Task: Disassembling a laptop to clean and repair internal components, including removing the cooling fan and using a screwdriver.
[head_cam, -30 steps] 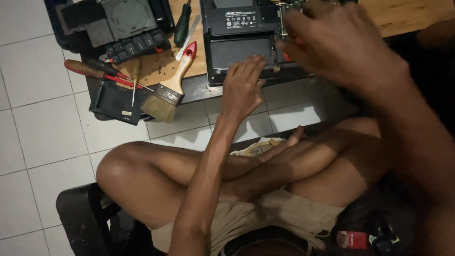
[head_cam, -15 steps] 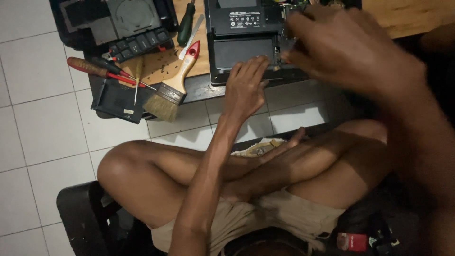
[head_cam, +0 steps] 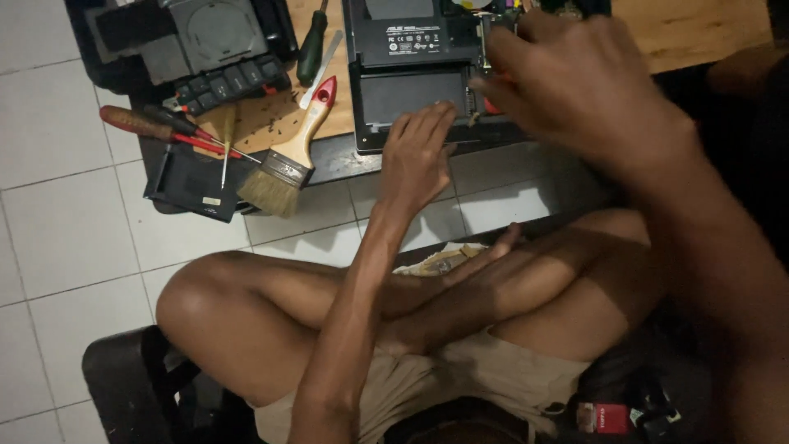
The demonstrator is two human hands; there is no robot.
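A black laptop (head_cam: 415,49) lies bottom-up on a low wooden table (head_cam: 690,29). My left hand (head_cam: 417,156) rests flat on the laptop's near edge, fingers spread over the dark battery bay (head_cam: 411,94). My right hand (head_cam: 583,86) hovers over the laptop's right side, blurred. Its fingers are curled around a small tool with a red part (head_cam: 493,105), whose tip is at the laptop's base. I cannot tell what kind of tool it is.
A paintbrush with a red-tipped wooden handle (head_cam: 288,156), red-handled screwdrivers (head_cam: 156,125), a green-handled screwdriver (head_cam: 312,45), a black cover panel (head_cam: 193,185) and a second dismantled black case (head_cam: 193,41) lie at the table's left. My crossed legs (head_cam: 394,296) sit over the white tile floor (head_cam: 57,205).
My right hand has moved a little down and left over the laptop. My left hand has stayed on the near edge. The view has drifted slightly.
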